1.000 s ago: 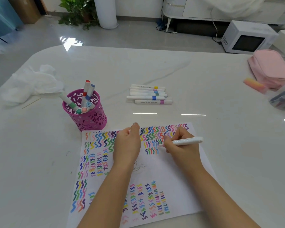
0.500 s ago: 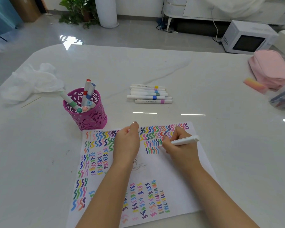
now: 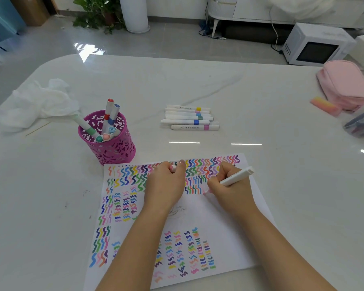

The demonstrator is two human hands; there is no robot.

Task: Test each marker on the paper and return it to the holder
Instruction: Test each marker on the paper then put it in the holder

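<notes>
Status: your right hand (image 3: 231, 192) grips the marker (image 3: 237, 176), fingers curled round the barrel, tip down on the paper (image 3: 229, 232) near its far edge. Your left hand (image 3: 164, 185) rests on the sheet, fingertips pinching a pink cap (image 3: 173, 168). The holder (image 3: 114, 150) stands just off the paper's far-left corner. Bare table (image 3: 292, 185) runs right of the sheet; spare markers (image 3: 189, 119) lie beyond its far edge.

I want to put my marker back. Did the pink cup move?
No. The pink marker holder stays by the paper's top-left corner, left of the loose markers.
</notes>
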